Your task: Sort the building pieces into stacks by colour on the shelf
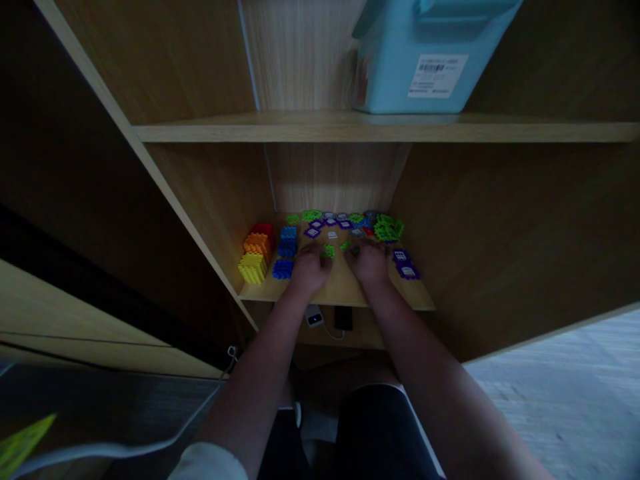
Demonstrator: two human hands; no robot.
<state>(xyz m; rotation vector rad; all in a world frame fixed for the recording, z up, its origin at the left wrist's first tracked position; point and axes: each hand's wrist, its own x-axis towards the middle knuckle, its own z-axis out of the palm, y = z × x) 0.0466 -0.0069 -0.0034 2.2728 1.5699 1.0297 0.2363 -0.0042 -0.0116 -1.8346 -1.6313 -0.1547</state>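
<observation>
Both my hands rest on a low wooden shelf (345,290) among small plastic interlocking tiles. My left hand (310,267) has its fingers curled around a green tile (327,251). My right hand (369,261) is curled too, its fingertips on another green tile (347,246). To the left stand assembled cubes: yellow (253,268), orange (257,245), red (263,230) and blue ones (285,250). Loose green tiles (387,229) and purple tiles (406,265) lie behind and to the right of my hands.
A light blue plastic box (425,57) with a white label stands on the upper shelf (350,127). The cabinet's wooden side walls close in left and right. Below the low shelf are small devices with a cable (325,320). Grey floor lies at the right.
</observation>
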